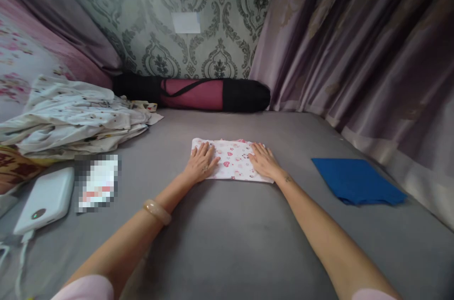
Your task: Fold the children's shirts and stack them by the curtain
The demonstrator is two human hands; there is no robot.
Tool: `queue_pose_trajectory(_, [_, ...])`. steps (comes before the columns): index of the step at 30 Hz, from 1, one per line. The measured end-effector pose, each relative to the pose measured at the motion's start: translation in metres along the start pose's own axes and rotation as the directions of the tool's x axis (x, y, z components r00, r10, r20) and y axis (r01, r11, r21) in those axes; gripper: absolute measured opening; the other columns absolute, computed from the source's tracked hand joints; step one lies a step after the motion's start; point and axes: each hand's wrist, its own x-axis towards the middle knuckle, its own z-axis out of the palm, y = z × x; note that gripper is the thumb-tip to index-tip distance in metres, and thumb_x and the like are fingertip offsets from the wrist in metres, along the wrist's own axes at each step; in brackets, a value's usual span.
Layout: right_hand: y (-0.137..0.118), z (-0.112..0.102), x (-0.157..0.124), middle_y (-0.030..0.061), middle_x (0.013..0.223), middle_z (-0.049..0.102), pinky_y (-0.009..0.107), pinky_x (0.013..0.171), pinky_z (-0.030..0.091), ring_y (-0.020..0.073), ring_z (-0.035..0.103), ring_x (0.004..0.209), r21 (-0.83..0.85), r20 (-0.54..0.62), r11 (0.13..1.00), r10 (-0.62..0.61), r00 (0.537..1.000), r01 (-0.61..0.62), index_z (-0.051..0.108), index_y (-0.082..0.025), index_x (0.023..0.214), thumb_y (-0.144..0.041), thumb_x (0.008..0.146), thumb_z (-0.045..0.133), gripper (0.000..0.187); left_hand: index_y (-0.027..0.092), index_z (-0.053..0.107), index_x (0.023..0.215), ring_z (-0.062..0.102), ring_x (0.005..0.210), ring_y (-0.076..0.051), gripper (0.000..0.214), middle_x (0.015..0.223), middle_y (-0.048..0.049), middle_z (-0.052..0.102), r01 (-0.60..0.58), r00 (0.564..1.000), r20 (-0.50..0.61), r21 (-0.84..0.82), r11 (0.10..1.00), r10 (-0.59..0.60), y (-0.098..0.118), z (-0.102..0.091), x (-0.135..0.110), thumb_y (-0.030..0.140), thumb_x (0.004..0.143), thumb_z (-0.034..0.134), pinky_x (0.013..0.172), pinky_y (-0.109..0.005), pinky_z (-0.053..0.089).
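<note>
A folded white cloth point(232, 160) printed with pink hearts and small figures lies flat on the grey bed sheet point(244, 224). My left hand point(201, 163) rests palm down on its left end, fingers stretched out. On its right end lies my right hand point(263, 162), also flat with the fingers apart. Neither hand grips anything. Over to the right, apart from both hands, is a folded blue cloth point(356, 180). A bit of pink shows along the printed cloth's far edge; what is under my palms is hidden.
A crumpled white patterned cloth point(78, 115) is heaped at the left. Nearer are a white power bank point(46, 200) with a cable and a blurred-out item point(99, 181). A long black and maroon bag point(193, 94) lies along the papered wall. Curtains point(319, 39) hang at the right.
</note>
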Motion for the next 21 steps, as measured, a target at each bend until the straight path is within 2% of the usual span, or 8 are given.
queue_pose_trajectory(3, [-0.014,-0.01,0.002,0.0141,0.154,0.027,0.051,0.116,0.009,0.0272,0.019,0.143,-0.037,-0.045,0.999,-0.031,0.999,0.029,0.036,-0.009,0.145,-0.041,0.097,0.023,0.059,0.013,0.036,0.144,0.018,0.144,-0.029,0.063,0.155,-0.0165,0.025,-0.012,1.0,0.007,0.011,1.0,0.012,0.0,-0.007,-0.011,0.052,0.096,0.024,0.115,-0.049,0.018])
queue_pose_trajectory(6, [-0.032,-0.008,0.005,0.0101,0.157,0.021,0.044,0.117,0.004,0.0218,0.012,0.145,-0.045,-0.121,0.991,-0.129,0.984,0.124,0.032,-0.011,0.148,-0.042,0.098,0.02,0.06,0.012,0.038,0.143,0.019,0.144,-0.029,0.062,0.154,-0.016,0.027,-0.028,1.0,0.003,0.039,0.999,0.028,-0.002,-0.008,-0.024,0.051,0.097,0.022,0.116,-0.048,0.017])
queue_pose_trajectory(9, [-0.04,0.004,0.007,0.0093,0.156,0.022,0.039,0.118,0.006,0.0193,0.015,0.144,-0.032,-0.082,0.99,-0.137,0.987,0.135,0.029,-0.008,0.148,-0.043,0.098,0.018,0.062,0.013,0.034,0.145,0.02,0.144,-0.028,0.062,0.154,-0.0151,0.027,-0.015,1.0,-0.005,0.044,0.999,0.015,-0.004,-0.003,-0.031,0.049,0.097,0.022,0.116,-0.048,0.019])
queue_pose_trajectory(13, [-0.036,0.014,0.01,0.0086,0.157,0.021,0.04,0.118,0.006,0.019,0.015,0.144,-0.031,-0.053,0.993,-0.118,0.992,0.116,0.028,-0.007,0.149,-0.043,0.098,0.017,0.063,0.014,0.034,0.145,0.021,0.144,-0.026,0.06,0.154,-0.0137,0.028,-0.018,0.999,-0.049,0.008,1.0,0.018,-0.006,0.001,-0.034,0.048,0.097,0.023,0.116,-0.045,0.019])
queue_pose_trajectory(17, [-0.034,0.008,0.013,0.0091,0.157,0.019,0.041,0.118,0.007,0.0198,0.014,0.145,-0.029,-0.004,0.993,-0.112,0.994,0.111,0.027,-0.008,0.149,-0.042,0.098,0.018,0.062,0.013,0.036,0.143,0.024,0.143,-0.025,0.059,0.152,-0.0141,0.033,-0.012,0.996,-0.092,-0.043,0.999,0.008,-0.007,0.001,-0.035,0.048,0.097,0.025,0.116,-0.044,0.022])
queue_pose_trajectory(21, [-0.054,-0.003,0.018,0.0135,0.155,0.024,0.044,0.117,0.008,0.0247,0.017,0.144,-0.018,0.009,0.995,-0.095,0.995,0.095,0.032,-0.006,0.147,-0.04,0.097,0.021,0.061,0.011,0.038,0.142,0.026,0.142,-0.026,0.059,0.151,-0.0145,0.035,-0.004,0.993,-0.122,-0.062,0.998,-0.004,-0.005,-0.001,-0.036,0.047,0.097,0.027,0.116,-0.043,0.022])
